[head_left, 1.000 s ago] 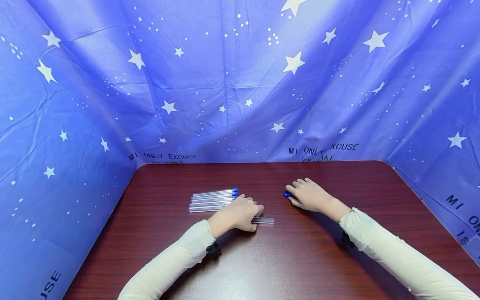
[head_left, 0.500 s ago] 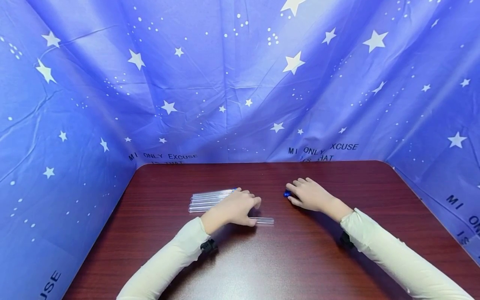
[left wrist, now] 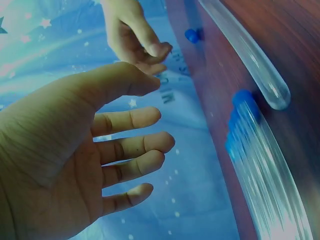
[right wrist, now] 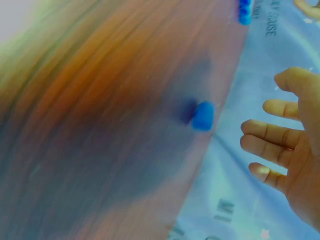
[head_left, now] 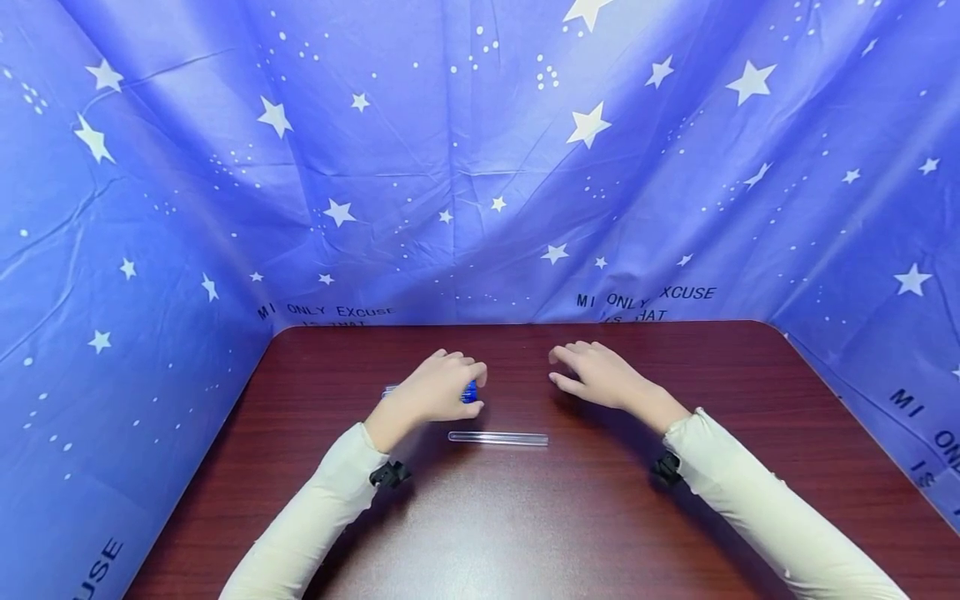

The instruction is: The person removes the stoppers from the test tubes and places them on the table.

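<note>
My left hand [head_left: 431,387] hovers with spread, relaxed fingers over a row of clear, blue-capped test tubes [left wrist: 272,185]. In the head view it covers most of that row, leaving mainly the blue caps [head_left: 470,392] showing. In front of this hand, a single uncapped test tube [head_left: 498,438] lies on the table. My right hand [head_left: 596,375] is raised above the table's far side, its fingers loosely bent and holding nothing. A loose blue cap [right wrist: 203,116] lies on the tabletop below the right hand; the head view has it hidden.
The dark red wood-grain table [head_left: 600,517] has rounded far corners. A blue star-patterned curtain [head_left: 450,167] hangs right behind it and along both sides. Each wrist carries a black camera mount [head_left: 390,475] under a pale sleeve [head_left: 300,521].
My left hand has moved away from the uncapped tube, leftward and back over the capped row. My right hand has lifted off beside the loose cap and shifted slightly left.
</note>
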The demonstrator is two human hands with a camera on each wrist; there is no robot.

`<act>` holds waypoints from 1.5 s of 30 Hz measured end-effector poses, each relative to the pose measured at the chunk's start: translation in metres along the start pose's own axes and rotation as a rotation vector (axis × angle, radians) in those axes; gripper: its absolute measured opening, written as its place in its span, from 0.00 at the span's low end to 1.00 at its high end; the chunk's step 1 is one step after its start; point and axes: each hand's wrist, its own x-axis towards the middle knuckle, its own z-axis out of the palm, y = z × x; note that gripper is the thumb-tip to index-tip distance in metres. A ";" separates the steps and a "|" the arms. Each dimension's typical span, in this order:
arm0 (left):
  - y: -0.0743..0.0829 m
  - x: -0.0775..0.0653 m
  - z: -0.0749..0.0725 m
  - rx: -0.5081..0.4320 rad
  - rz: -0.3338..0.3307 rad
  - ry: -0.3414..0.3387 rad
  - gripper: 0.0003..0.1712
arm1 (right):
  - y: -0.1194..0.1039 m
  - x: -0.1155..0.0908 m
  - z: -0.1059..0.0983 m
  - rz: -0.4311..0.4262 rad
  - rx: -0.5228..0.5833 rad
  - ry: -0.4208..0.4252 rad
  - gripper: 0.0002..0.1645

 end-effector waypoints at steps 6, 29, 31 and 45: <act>-0.017 -0.008 0.005 0.022 -0.036 0.000 0.17 | -0.023 0.019 -0.002 -0.046 0.089 0.019 0.14; -0.032 -0.024 0.026 0.178 -0.046 -0.001 0.16 | -0.092 0.050 0.019 -0.266 0.024 0.013 0.11; -0.033 -0.024 0.028 0.183 -0.047 -0.002 0.16 | -0.094 0.051 0.024 -0.271 0.002 0.000 0.10; -0.030 -0.022 0.033 0.180 -0.040 -0.023 0.14 | -0.104 0.056 0.036 -0.262 -0.040 -0.059 0.10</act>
